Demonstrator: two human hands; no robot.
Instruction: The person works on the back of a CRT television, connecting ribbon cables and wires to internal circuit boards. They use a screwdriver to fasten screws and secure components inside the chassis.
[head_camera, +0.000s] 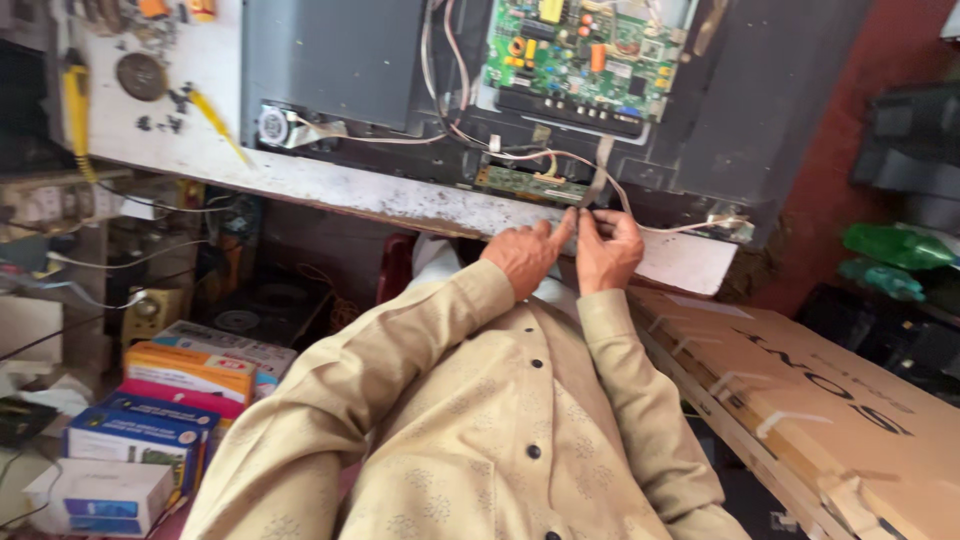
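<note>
You wear a long-sleeved shirt (470, 420) in pale beige, its cloth woven with a faint, repeating leaf-like motif in a slightly darker tone. A row of small dark buttons (540, 365) runs down the front placket. The sleeves reach your wrists with plain cuffs. Your left hand (522, 255) and right hand (608, 248) are bare, without gloves.

A scuffed white workbench (400, 195) under soft daylight, dark red wall (880, 60) right, cluttered shelves (60, 200) left
</note>
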